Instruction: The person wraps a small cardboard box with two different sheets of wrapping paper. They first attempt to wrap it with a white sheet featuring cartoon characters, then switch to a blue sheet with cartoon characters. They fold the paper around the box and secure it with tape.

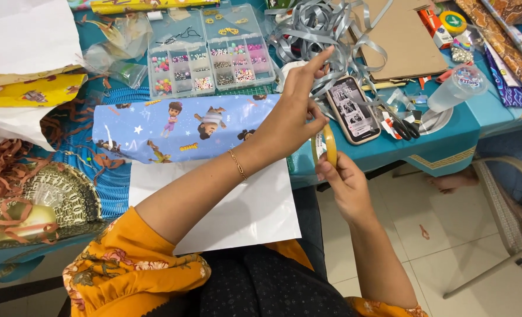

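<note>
A teal desk [449, 138] carries cartoon-print wrapping paper [179, 126] left of the tape roll [325, 145]. The roll is a thin yellow ring, upright. The right hand [344, 183] grips its lower edge; the left hand's [296, 114] fingers [318, 111] pinch its top.

Bead organiser [211, 56], phone [352, 108], scissors [403, 124], silver ribbon [320, 29]

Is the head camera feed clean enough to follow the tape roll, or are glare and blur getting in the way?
Head view: bright, even light, soft shadows. The yellow tape roll, held between right hand and left hand, looks sharp. Glare shows only on the silver ribbon and plastic bead box. Edges bend slightly from the wide lens.
</note>
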